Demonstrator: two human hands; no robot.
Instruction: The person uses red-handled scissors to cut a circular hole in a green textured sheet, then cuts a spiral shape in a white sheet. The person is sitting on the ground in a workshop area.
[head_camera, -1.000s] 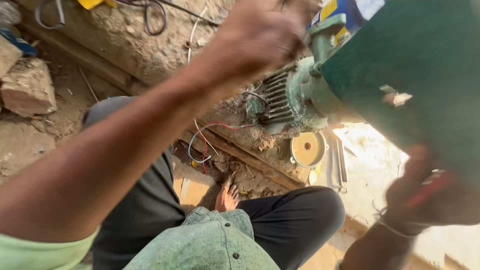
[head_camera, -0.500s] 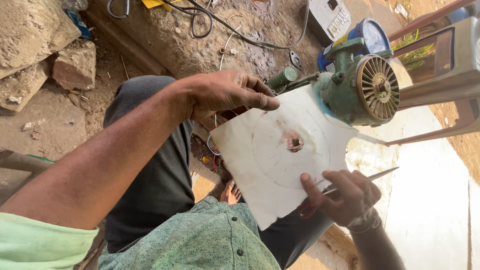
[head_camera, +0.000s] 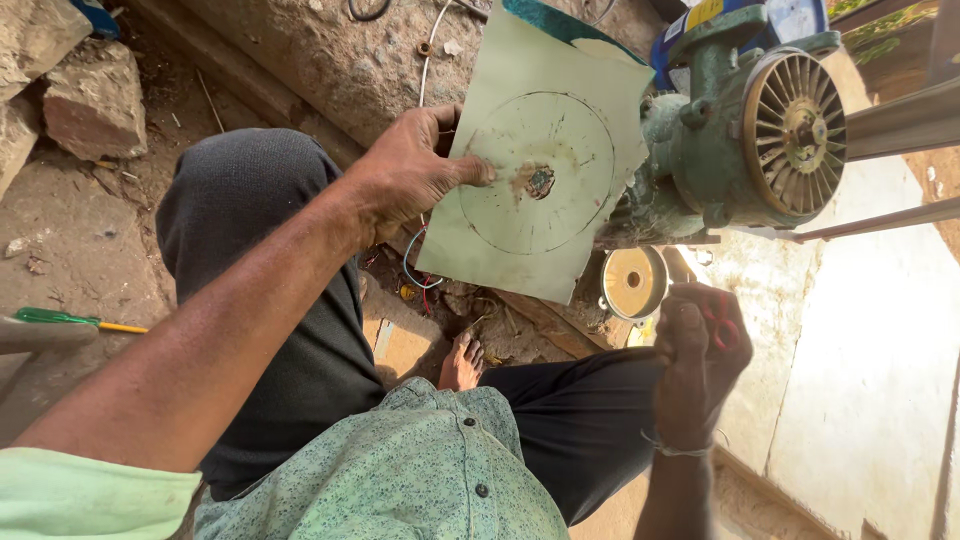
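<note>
My left hand (head_camera: 415, 170) grips the marked, uncut gasket sheet (head_camera: 540, 160); my right hand (head_camera: 700, 350) is closed around red-handled scissors (head_camera: 718, 322).

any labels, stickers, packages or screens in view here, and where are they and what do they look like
Yellow label: top edge, on the blue body behind the green motor; small slanted rectangle.
Pale label: right of the yellow one, on the same blue body; whitish, cut off by the frame.
No packages or screens show.
</note>
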